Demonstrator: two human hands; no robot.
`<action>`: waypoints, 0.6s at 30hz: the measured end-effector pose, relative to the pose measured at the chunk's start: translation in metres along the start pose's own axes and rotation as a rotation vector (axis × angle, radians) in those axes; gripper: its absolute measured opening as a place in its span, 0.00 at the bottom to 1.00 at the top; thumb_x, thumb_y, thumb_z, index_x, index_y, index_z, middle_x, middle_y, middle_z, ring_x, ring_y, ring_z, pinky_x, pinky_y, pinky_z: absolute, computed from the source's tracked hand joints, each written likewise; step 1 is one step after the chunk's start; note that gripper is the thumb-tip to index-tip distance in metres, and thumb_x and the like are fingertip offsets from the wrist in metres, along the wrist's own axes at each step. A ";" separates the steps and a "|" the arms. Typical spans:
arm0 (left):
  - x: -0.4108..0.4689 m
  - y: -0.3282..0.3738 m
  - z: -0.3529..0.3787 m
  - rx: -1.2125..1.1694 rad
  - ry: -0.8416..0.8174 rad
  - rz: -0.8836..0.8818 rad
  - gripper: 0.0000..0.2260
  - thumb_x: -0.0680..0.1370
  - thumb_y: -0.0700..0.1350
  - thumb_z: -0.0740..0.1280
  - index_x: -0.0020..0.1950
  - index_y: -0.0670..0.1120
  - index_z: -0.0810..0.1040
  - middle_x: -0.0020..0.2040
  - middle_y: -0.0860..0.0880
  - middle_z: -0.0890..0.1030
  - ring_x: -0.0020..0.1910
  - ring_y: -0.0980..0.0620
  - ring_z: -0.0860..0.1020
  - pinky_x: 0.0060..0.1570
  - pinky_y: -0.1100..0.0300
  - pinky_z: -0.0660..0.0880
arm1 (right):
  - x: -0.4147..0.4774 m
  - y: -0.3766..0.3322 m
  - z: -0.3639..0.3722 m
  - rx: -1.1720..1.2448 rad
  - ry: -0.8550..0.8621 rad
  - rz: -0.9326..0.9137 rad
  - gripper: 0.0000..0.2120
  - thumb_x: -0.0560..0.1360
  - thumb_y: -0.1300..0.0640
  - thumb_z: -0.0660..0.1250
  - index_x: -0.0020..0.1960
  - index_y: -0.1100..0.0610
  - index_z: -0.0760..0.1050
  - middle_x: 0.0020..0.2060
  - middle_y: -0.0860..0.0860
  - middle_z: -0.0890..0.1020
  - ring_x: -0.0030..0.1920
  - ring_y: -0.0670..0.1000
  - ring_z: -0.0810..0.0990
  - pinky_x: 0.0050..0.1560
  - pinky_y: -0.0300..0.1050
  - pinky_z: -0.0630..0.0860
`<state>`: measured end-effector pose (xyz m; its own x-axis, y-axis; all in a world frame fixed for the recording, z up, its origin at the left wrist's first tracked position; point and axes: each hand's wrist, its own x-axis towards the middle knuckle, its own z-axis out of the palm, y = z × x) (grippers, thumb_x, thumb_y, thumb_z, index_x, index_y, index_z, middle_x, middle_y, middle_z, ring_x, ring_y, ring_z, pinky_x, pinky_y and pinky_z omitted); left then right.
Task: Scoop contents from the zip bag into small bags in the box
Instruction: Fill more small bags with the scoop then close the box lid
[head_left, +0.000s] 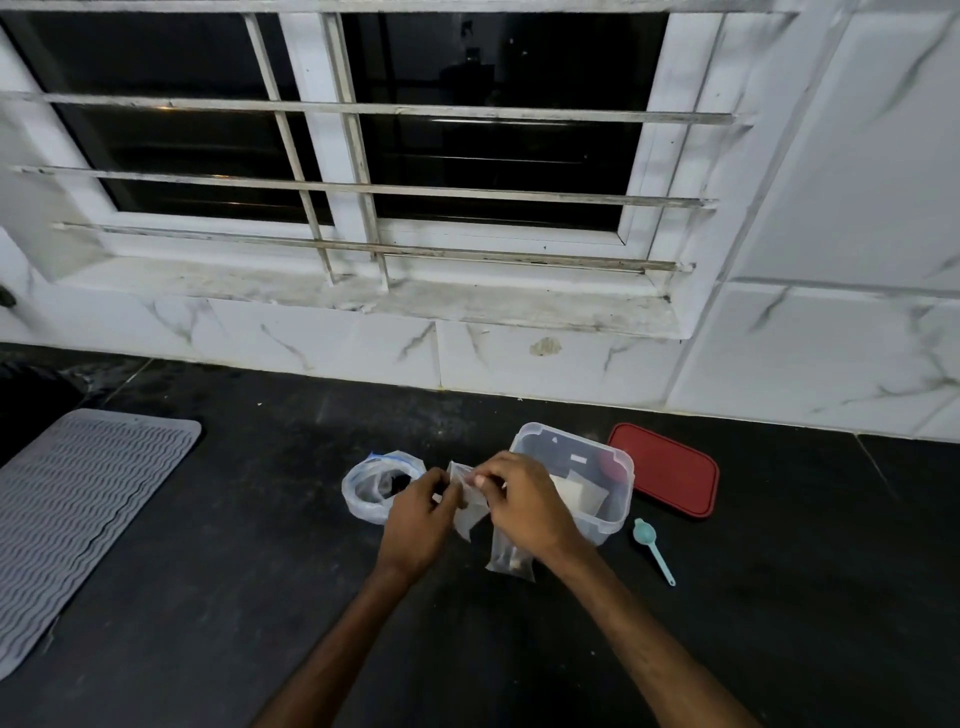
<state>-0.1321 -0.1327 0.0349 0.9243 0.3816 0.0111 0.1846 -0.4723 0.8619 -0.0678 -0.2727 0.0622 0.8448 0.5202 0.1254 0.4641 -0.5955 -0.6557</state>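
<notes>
Left hand (415, 512) and right hand (524, 501): fingers (483, 477) pinched the small bag (470, 514) at its mouth, above the worktop (260, 571), between zip bag (366, 493) and box (621, 470). I judged it limp and slippery, best held by the rim.

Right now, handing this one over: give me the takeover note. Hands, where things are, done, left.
Left hand and right hand: both pinch the top of a small bag, held above the counter.
Zip bag: open, left of the hands, dark contents inside.
Box: open, with flat bags inside; red lid beside it.
Scoop: on the counter right of the box, in no hand.
Done: second bag lies under the right wrist with something dark inside, apparently filled.
Left: open the held bag, scoop, fill, put in the box.
</notes>
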 end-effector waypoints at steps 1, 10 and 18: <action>0.002 -0.002 -0.007 0.111 0.002 0.022 0.09 0.80 0.48 0.63 0.42 0.47 0.77 0.38 0.51 0.82 0.37 0.56 0.80 0.40 0.54 0.79 | 0.003 -0.004 0.001 -0.106 0.008 0.022 0.10 0.80 0.53 0.63 0.57 0.52 0.81 0.53 0.47 0.81 0.54 0.44 0.77 0.58 0.39 0.74; 0.008 -0.024 -0.036 0.177 -0.047 0.226 0.07 0.79 0.44 0.63 0.48 0.44 0.79 0.56 0.50 0.76 0.55 0.54 0.74 0.59 0.52 0.72 | 0.011 -0.049 0.028 -0.388 -0.259 0.121 0.14 0.80 0.50 0.61 0.61 0.52 0.78 0.63 0.51 0.77 0.64 0.54 0.72 0.65 0.55 0.71; 0.001 -0.031 -0.045 0.085 -0.181 0.245 0.08 0.80 0.46 0.62 0.53 0.46 0.79 0.56 0.54 0.77 0.55 0.60 0.74 0.60 0.55 0.73 | 0.027 -0.075 0.035 -0.625 -0.252 0.252 0.08 0.78 0.53 0.65 0.55 0.53 0.78 0.56 0.53 0.81 0.61 0.55 0.76 0.69 0.60 0.63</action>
<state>-0.1525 -0.0818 0.0312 0.9877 0.1041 0.1163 -0.0307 -0.6007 0.7989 -0.0893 -0.1926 0.0881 0.8940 0.4014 -0.1989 0.3926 -0.9159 -0.0837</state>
